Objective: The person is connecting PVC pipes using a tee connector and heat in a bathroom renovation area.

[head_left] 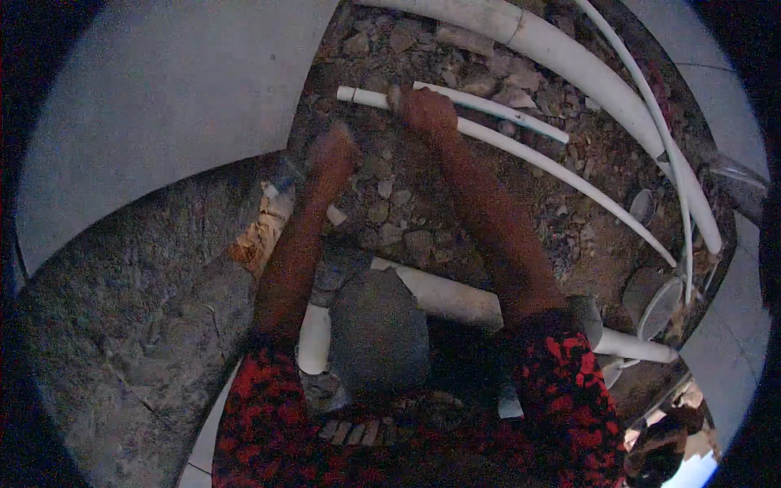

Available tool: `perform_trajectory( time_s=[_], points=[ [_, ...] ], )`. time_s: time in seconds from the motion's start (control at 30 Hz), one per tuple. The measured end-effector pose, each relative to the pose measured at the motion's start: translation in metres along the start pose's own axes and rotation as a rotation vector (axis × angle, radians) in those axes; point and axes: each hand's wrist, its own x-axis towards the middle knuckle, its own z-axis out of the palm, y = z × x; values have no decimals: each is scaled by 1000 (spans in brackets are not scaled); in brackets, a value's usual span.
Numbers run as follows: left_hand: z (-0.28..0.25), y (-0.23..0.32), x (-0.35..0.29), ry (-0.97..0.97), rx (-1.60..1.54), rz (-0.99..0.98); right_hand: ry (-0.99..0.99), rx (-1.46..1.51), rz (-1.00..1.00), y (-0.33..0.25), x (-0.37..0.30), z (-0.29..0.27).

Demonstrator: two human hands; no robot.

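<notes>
Noting one long, slim white pipe (529, 153): being gripped near its left end, slanting rightward and nearer over rubble (396, 233), showing a dark line by that tip.

A: so what sort of place are we in?
B: building site, we reckon. We've got broken rubble (390, 232) everywhere, white pipes (561, 174) strewn over it, a rough cement-like surface (122, 325) and a plain grey wall (179, 89).

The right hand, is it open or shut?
Shut: the right hand curls around the long thin white pipe, which sticks out on both sides.
</notes>
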Motion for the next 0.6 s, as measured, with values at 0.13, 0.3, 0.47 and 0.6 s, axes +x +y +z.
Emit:
perform_trajectory(
  time_s=[0.13, 0.3, 0.47, 0.6],
  points=[
    [3, -9, 9, 16, 8, 2, -39, -185, -23, -4, 11, 1],
    [27, -33, 8, 63, 110, 53, -131, -102, 9, -1, 11, 14],
    [16, 1, 13, 13, 37, 33, -246, -58, 106, 16, 7, 19],
    [2, -11, -9, -1, 14, 9, -115, -154, -24, -6, 8, 0]
  ],
)
